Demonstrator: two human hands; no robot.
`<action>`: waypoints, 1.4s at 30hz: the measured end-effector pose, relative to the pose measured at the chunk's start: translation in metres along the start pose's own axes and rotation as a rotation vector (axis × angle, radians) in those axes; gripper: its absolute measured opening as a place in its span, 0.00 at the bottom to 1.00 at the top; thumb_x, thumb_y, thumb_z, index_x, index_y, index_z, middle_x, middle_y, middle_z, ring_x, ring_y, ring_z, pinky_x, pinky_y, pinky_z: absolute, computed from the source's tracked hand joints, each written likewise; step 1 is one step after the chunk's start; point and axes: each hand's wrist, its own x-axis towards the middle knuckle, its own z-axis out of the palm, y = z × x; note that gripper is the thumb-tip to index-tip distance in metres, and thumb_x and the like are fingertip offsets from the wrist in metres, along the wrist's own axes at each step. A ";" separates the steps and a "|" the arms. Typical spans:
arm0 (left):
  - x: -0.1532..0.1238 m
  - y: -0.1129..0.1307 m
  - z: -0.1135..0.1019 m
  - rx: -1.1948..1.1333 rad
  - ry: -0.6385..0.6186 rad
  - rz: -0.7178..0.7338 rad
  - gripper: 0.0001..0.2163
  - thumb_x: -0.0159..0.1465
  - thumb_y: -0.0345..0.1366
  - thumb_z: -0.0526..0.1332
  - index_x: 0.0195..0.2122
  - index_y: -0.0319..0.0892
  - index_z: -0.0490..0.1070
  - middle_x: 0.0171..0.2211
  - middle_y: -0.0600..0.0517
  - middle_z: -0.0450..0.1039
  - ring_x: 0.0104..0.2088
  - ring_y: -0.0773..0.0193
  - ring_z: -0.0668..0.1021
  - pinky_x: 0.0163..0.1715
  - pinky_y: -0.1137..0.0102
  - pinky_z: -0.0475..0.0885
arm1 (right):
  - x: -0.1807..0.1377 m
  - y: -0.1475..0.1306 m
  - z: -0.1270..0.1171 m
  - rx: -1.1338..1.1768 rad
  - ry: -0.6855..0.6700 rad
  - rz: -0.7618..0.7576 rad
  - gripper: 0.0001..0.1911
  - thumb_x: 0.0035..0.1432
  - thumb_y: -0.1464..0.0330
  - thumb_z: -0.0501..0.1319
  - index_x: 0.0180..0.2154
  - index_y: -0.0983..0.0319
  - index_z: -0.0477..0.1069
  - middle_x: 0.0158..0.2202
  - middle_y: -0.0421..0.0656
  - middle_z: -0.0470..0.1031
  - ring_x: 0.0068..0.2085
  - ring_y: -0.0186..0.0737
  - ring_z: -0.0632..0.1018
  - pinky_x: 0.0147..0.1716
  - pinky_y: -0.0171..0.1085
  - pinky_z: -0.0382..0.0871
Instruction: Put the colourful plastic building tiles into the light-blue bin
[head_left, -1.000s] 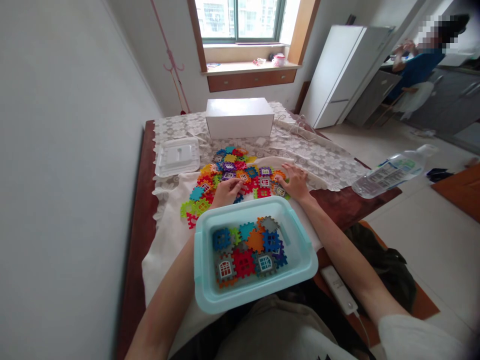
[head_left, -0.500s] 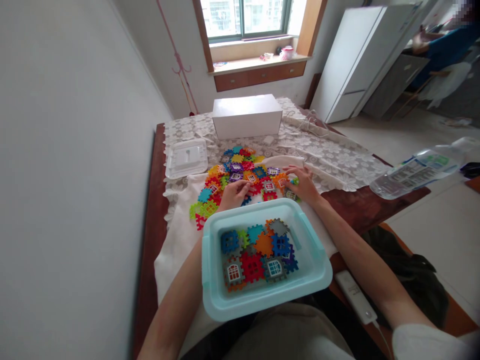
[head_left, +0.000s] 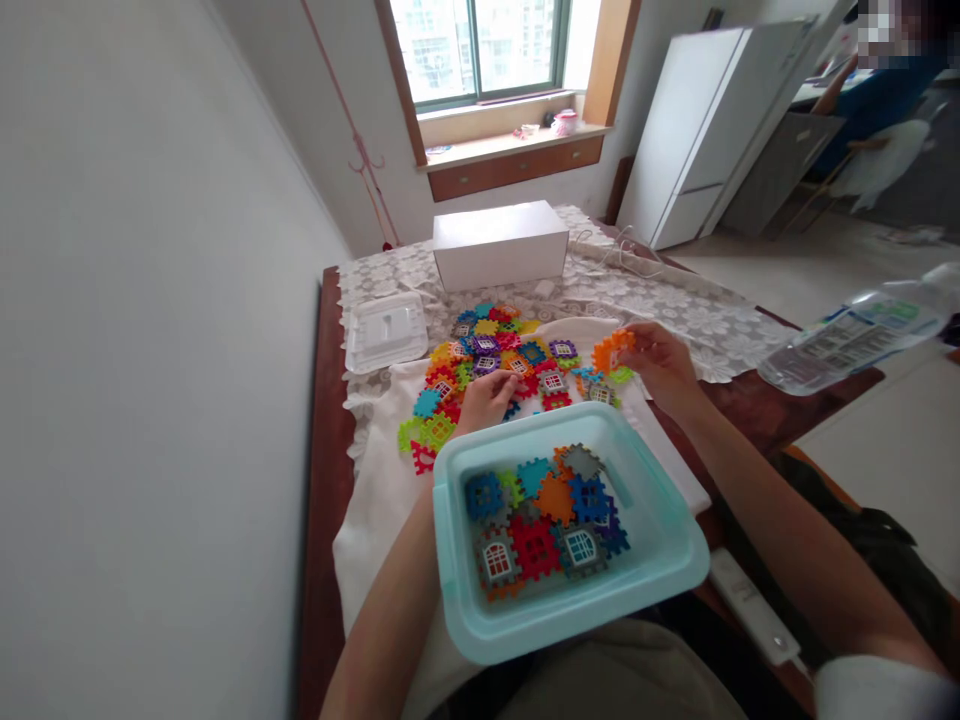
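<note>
An orange toothed building tile (head_left: 613,351) is pinched in the fingertips of my right hand (head_left: 661,368), lifted above the right side of the pile. My left hand (head_left: 489,398) rests at the near edge of the loose tiles, its fingers curled together; anything between them is hidden. Around it lie colourful interlocking tiles (head_left: 437,430), some with small window inserts. Closer to me, a light blue plastic bin (head_left: 469,640) holds several more tiles, among them a red tile (head_left: 535,548) and a grey tile with a white window (head_left: 496,560).
A white box (head_left: 501,257) stands at the back of the lace-covered table. A clear lid (head_left: 387,334) lies at the left, by the wall. To the right are a large plastic bottle (head_left: 855,335) and a white power strip (head_left: 754,605). A person in blue sits far right.
My right hand has risen from the pile and moved right with the orange tile in it. My left hand stays by the pile. The whole view has shifted slightly.
</note>
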 end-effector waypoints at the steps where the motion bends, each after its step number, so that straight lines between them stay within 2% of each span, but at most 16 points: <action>1: 0.000 -0.001 0.000 0.007 0.001 0.004 0.20 0.73 0.54 0.64 0.49 0.42 0.84 0.43 0.43 0.89 0.38 0.53 0.88 0.37 0.63 0.82 | -0.004 -0.017 0.003 0.003 -0.095 -0.010 0.21 0.56 0.55 0.82 0.49 0.50 0.83 0.46 0.40 0.87 0.42 0.41 0.87 0.44 0.40 0.87; 4: 0.001 -0.001 0.000 0.024 0.010 0.015 0.20 0.73 0.53 0.65 0.48 0.42 0.85 0.43 0.43 0.89 0.38 0.53 0.88 0.36 0.63 0.82 | -0.012 -0.058 0.011 -0.052 -0.365 -0.016 0.21 0.62 0.55 0.80 0.55 0.48 0.84 0.50 0.43 0.88 0.51 0.46 0.88 0.53 0.44 0.87; 6: 0.002 -0.001 0.000 0.027 0.016 0.019 0.20 0.73 0.53 0.64 0.47 0.41 0.85 0.41 0.43 0.88 0.38 0.53 0.87 0.35 0.63 0.81 | -0.011 -0.063 0.009 -0.120 -0.402 -0.005 0.21 0.67 0.51 0.75 0.57 0.49 0.83 0.50 0.45 0.88 0.54 0.48 0.88 0.58 0.49 0.85; 9: 0.004 -0.002 0.001 0.019 0.014 0.028 0.19 0.72 0.53 0.64 0.47 0.42 0.85 0.40 0.43 0.88 0.39 0.52 0.87 0.34 0.64 0.81 | -0.003 -0.032 -0.012 -0.383 -0.252 0.020 0.22 0.70 0.44 0.68 0.53 0.52 0.84 0.50 0.48 0.88 0.54 0.53 0.88 0.60 0.56 0.83; 12: 0.005 -0.003 0.001 0.011 0.016 0.030 0.19 0.71 0.54 0.66 0.47 0.43 0.85 0.41 0.44 0.88 0.40 0.52 0.87 0.36 0.64 0.81 | -0.003 0.020 -0.042 -0.737 -0.240 0.083 0.35 0.60 0.37 0.71 0.54 0.57 0.84 0.62 0.57 0.83 0.65 0.68 0.81 0.70 0.71 0.70; 14: 0.005 -0.003 0.001 0.010 0.021 0.025 0.19 0.71 0.55 0.66 0.47 0.44 0.85 0.41 0.44 0.88 0.40 0.52 0.87 0.36 0.64 0.81 | -0.008 0.049 -0.057 -0.885 -0.214 0.145 0.36 0.58 0.38 0.72 0.54 0.59 0.84 0.68 0.60 0.78 0.72 0.75 0.74 0.73 0.79 0.59; 18: 0.005 -0.005 0.002 0.007 0.024 0.018 0.19 0.72 0.54 0.67 0.46 0.43 0.85 0.41 0.44 0.88 0.38 0.53 0.87 0.36 0.64 0.81 | -0.014 0.072 -0.069 -0.889 -0.145 0.061 0.28 0.63 0.42 0.69 0.50 0.57 0.85 0.69 0.56 0.78 0.71 0.69 0.76 0.73 0.74 0.61; 22: 0.005 -0.004 0.003 0.009 0.045 0.018 0.17 0.71 0.52 0.69 0.45 0.42 0.86 0.39 0.46 0.88 0.38 0.53 0.86 0.38 0.64 0.80 | -0.009 0.049 -0.061 -0.751 -0.050 -0.048 0.24 0.70 0.44 0.64 0.39 0.57 0.86 0.54 0.52 0.87 0.58 0.62 0.85 0.66 0.65 0.74; 25: 0.005 0.000 0.003 0.017 0.061 0.030 0.15 0.71 0.49 0.70 0.45 0.42 0.87 0.38 0.46 0.88 0.40 0.52 0.86 0.41 0.63 0.80 | -0.009 0.006 -0.041 -0.507 0.077 -0.067 0.24 0.72 0.44 0.65 0.37 0.55 0.85 0.52 0.48 0.88 0.54 0.57 0.86 0.59 0.58 0.80; 27: 0.004 0.004 0.003 0.022 0.066 0.042 0.14 0.70 0.47 0.71 0.45 0.41 0.87 0.39 0.46 0.88 0.41 0.51 0.86 0.43 0.63 0.80 | -0.013 -0.029 -0.022 -0.336 -0.021 -0.045 0.25 0.71 0.41 0.65 0.38 0.53 0.86 0.53 0.46 0.87 0.54 0.56 0.86 0.55 0.56 0.83; 29: 0.003 0.008 0.004 0.025 0.071 0.053 0.12 0.69 0.45 0.72 0.45 0.42 0.87 0.40 0.46 0.89 0.41 0.52 0.86 0.44 0.62 0.81 | -0.015 -0.058 -0.003 -0.228 -0.230 -0.001 0.30 0.69 0.35 0.63 0.38 0.53 0.87 0.52 0.47 0.87 0.57 0.60 0.86 0.56 0.58 0.84; 32: 0.001 0.013 0.006 0.038 0.094 0.065 0.12 0.68 0.44 0.73 0.45 0.42 0.86 0.41 0.47 0.89 0.40 0.53 0.86 0.44 0.61 0.82 | -0.001 -0.068 0.020 -0.207 -0.423 -0.014 0.36 0.69 0.31 0.58 0.42 0.52 0.88 0.53 0.46 0.87 0.61 0.59 0.84 0.62 0.60 0.81; 35: -0.001 0.017 0.005 0.074 0.153 0.076 0.12 0.71 0.44 0.70 0.46 0.41 0.86 0.40 0.46 0.88 0.42 0.52 0.86 0.45 0.60 0.82 | 0.027 -0.027 0.032 -0.300 -0.441 -0.076 0.34 0.73 0.34 0.57 0.46 0.53 0.88 0.53 0.47 0.87 0.59 0.55 0.85 0.63 0.56 0.81; 38: -0.003 0.019 -0.001 0.130 0.223 0.080 0.13 0.74 0.46 0.66 0.48 0.42 0.86 0.42 0.44 0.87 0.49 0.47 0.85 0.50 0.56 0.81 | 0.048 0.037 0.031 -0.555 -0.420 -0.080 0.37 0.69 0.33 0.61 0.54 0.55 0.87 0.60 0.50 0.84 0.64 0.59 0.82 0.72 0.62 0.72; 40: -0.003 0.020 -0.006 0.173 0.252 0.083 0.13 0.74 0.47 0.67 0.51 0.46 0.86 0.50 0.44 0.87 0.59 0.43 0.83 0.57 0.53 0.79 | 0.051 0.072 0.025 -0.663 -0.399 -0.017 0.36 0.66 0.36 0.66 0.59 0.55 0.84 0.69 0.50 0.78 0.74 0.64 0.73 0.79 0.65 0.61; 42: -0.001 0.020 -0.009 0.260 0.248 0.096 0.19 0.70 0.50 0.72 0.58 0.50 0.84 0.62 0.45 0.82 0.71 0.37 0.73 0.68 0.49 0.72 | 0.049 0.092 0.020 -0.690 -0.414 0.018 0.35 0.67 0.39 0.67 0.63 0.54 0.82 0.73 0.49 0.73 0.78 0.63 0.67 0.81 0.65 0.55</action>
